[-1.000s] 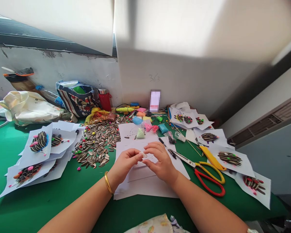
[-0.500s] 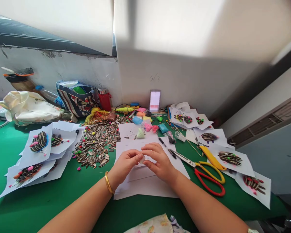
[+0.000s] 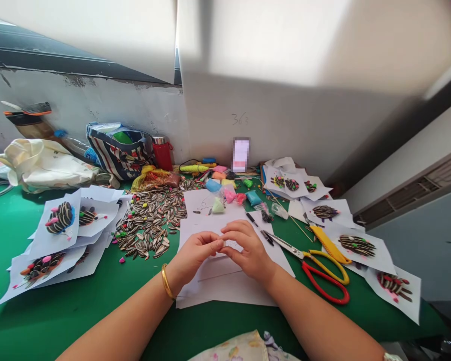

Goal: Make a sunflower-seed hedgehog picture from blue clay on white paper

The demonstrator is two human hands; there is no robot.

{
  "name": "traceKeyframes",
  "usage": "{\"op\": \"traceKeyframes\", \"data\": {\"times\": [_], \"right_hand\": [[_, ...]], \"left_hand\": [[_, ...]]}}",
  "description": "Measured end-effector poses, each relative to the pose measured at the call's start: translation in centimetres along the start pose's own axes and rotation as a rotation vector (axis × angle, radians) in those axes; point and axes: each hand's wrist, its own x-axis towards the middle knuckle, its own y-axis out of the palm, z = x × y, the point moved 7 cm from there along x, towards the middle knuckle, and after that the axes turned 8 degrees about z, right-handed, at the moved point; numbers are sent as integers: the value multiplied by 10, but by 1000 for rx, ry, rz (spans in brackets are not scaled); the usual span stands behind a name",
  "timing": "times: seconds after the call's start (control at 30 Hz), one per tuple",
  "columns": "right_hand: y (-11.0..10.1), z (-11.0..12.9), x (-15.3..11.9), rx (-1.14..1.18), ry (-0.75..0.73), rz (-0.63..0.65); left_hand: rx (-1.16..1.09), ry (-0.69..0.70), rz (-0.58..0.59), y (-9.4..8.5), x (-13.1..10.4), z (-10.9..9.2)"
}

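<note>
My left hand (image 3: 195, 253), with a gold bangle at its wrist, and my right hand (image 3: 248, 250) meet at the fingertips above white paper sheets (image 3: 225, 288). A small whitish piece showed between them a moment ago; now the fingers hide nearly all of it. The fingers of both hands are bent inward, pinched together. Beyond them a pale green clay lump (image 3: 218, 205) rests on a drawn sheet. Striped sunflower seeds (image 3: 150, 220) are heaped to the left of the sheets.
Large scissors (image 3: 304, 255) with red and yellow handles, black pens (image 3: 266, 237) and a yellow cutter (image 3: 328, 244) lie at the right. Seed-decorated papers (image 3: 62, 220) stand at both sides. A red bottle (image 3: 162, 154) and a striped bag (image 3: 120, 155) are at the back.
My fingertips have closed in on each other, and the whitish piece between them is now almost out of sight. The other things have stayed in place.
</note>
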Motion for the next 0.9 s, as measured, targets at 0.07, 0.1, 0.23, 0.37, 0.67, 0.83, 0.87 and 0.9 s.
{"op": "traceKeyframes", "data": {"times": [0.07,0.1,0.23,0.37,0.67,0.83,0.87,0.9], "right_hand": [[-1,0,0,-3,9,-7],[-1,0,0,-2,15,-12],[-1,-1,0,-2,20,-27],[0,-1,0,-7,18,-19],[-5,-5,0,-23,75,-78],[-6,-5,-1,-21,83,-98],[-6,-5,-1,-16,85,-93],[-5,-6,-1,-8,87,-87]], "left_hand": [[14,-8,-8,-1,0,1],[14,-15,-16,-2,0,1],[24,-19,-34,-3,0,1],[85,15,-49,-4,-1,-5],[188,49,-90,-2,-1,-13],[402,185,-175,-9,-2,-17],[454,208,-189,-9,-2,-18],[495,225,-199,-9,-2,-19]]}}
